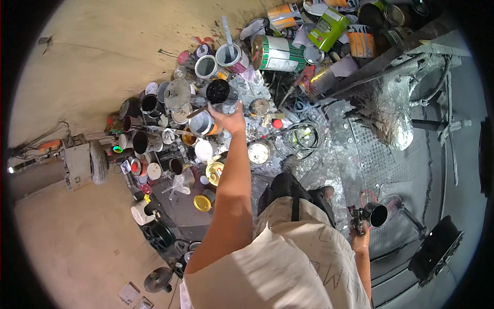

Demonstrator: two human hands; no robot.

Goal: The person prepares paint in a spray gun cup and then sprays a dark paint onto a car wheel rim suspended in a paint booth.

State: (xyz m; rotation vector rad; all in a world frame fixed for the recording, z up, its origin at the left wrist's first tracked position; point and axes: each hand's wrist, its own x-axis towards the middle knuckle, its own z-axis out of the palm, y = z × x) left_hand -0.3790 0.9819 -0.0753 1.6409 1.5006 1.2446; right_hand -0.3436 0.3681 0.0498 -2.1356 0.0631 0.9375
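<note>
Stretched forward over the crowded paint cans, my left hand point(230, 117) is closed round the lower side of a container with a dark, wet-looking inside point(220, 92). A grey-rimmed can point(200, 123) with an orange band stands just beside that hand. Low on the right, away from the cans, my right hand point(361, 238) grips a spray gun point(356, 218) by its handle. The gun carries a round cup point(377, 215) with a black inside. My fingers on the gun are partly hidden by it.
Several open cans, lids and a thinner tin point(328, 28) crowd the paint-spattered floor. A coiled hose point(303, 138) lies ahead of my feet. On the right are a foil-wrapped object point(393, 123) on a frame and a black wheel rim point(436, 251). A wheeled machine point(82, 162) is at left.
</note>
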